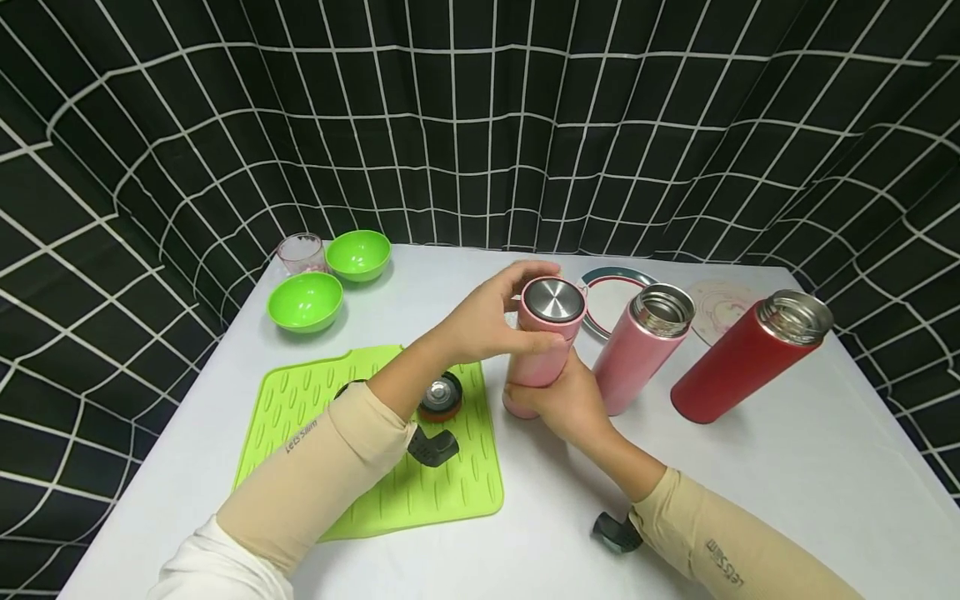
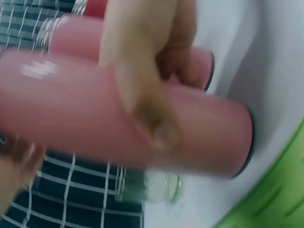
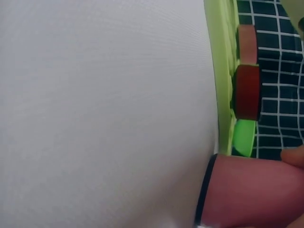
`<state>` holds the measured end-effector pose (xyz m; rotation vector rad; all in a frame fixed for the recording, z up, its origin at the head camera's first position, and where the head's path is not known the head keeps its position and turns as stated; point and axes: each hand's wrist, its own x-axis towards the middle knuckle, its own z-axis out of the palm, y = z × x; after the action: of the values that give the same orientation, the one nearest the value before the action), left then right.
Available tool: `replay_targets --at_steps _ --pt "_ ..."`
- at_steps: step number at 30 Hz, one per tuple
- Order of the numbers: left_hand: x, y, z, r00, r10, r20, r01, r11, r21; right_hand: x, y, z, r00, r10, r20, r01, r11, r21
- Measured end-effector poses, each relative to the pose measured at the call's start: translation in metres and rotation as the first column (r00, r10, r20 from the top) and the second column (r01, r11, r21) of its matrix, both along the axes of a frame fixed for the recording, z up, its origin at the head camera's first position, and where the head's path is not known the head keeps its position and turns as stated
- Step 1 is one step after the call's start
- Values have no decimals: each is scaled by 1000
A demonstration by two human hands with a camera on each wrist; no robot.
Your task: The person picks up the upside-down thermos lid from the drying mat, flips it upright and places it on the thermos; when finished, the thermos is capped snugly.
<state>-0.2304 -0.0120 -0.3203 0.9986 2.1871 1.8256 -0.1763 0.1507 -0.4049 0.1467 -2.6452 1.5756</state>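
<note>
A pink insulated bottle (image 1: 542, 363) with a shiny steel-topped lid (image 1: 554, 299) stands between both hands in the head view. Around its top, my left hand (image 1: 491, 312) grips with the thumb across the near side and fingers behind the lid. My right hand (image 1: 566, 400) holds the lower body; in the left wrist view its thumb lies along the pink wall. The black-rimmed base shows in the right wrist view, close over the white table. Just right of it is a second pink bottle (image 1: 637, 358), lidless, and farther right a red bottle (image 1: 738, 367), also lidless.
A green ridged mat (image 1: 465, 475) lies at left, bearing a red lid (image 3: 248, 92) and a pink lid (image 3: 248, 44). Two green bowls (image 1: 306, 302) and a clear glass (image 1: 302, 252) stand at the back left. Behind the bottles lie a rimmed plate (image 1: 611, 279) and a patterned clear disc (image 1: 708, 300).
</note>
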Motion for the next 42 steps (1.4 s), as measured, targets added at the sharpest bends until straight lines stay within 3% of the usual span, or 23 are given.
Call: replay_targets --at_steps 2,4,5,7,10,11,13,16,18,20,23,26,28,30,32,34,35,37,40,42 --pt "4 2 1 994 90 -58 -91 996 -21 0 1 0 1000 2 -2 -2 1000 -2" --pt "5 1 1 990 121 -69 -121 993 5 0 1 -1 1000 1 7 -1 1000 -6" --pt "3 0 2 993 103 -64 -102 994 28 0 1 -1 1000 0 15 0 1000 -10" --pt "-2 -4 2 999 5 -40 -1 997 79 -1 2 -1 999 -6 33 6 1000 -17" --pt "-6 -7 2 994 -109 -5 109 989 97 -1 2 -1 998 -6 62 8 999 -36" --pt "-5 -6 1 996 -92 -14 92 993 68 -1 2 -1 998 -1 64 3 999 -44" --pt "1 1 1 999 12 -47 -12 1000 6 0 3 -2 998 3 60 -1 999 -32" --pt "10 12 1 976 191 -104 -199 978 -67 1 6 -4 999 10 52 -9 1000 -22" --pt "10 15 0 967 228 -113 -237 969 -70 2 8 -4 999 5 51 -5 1000 1" --pt "5 12 0 978 181 -100 -188 980 -60 1 9 -3 998 -2 63 2 1000 -2" --pt "-6 5 1 999 40 -33 -41 998 -45 0 7 -1 997 -11 73 11 1000 -1" --pt "-8 -1 1 1000 -22 -7 21 998 -59 -2 5 0 998 11 69 -10 1000 -15" --pt "-3 -1 2 999 25 -38 -28 996 -80 -2 3 0 998 27 57 -26 999 -18" --pt "4 1 2 986 113 -120 -125 986 -106 -2 2 0 998 38 42 -37 999 -13" --pt "10 4 1 957 209 -200 -233 967 -107 -2 2 -1 999 39 22 -38 999 -10" --pt "12 8 0 933 267 -242 -296 951 -90 -2 2 -1 999 38 15 -38 999 -2" --pt "11 9 -1 932 270 -242 -294 953 -71 -2 3 -1 999 39 14 -39 999 4" --pt "8 9 -4 947 248 -203 -260 965 -34 -2 4 -1 999 41 18 -41 999 11" --pt "0 9 -5 978 154 -137 -155 988 -1 -3 5 0 998 41 40 -41 999 18" --pt "-4 8 -6 988 104 -113 -104 995 0 -4 5 0 998 42 51 -42 999 13"
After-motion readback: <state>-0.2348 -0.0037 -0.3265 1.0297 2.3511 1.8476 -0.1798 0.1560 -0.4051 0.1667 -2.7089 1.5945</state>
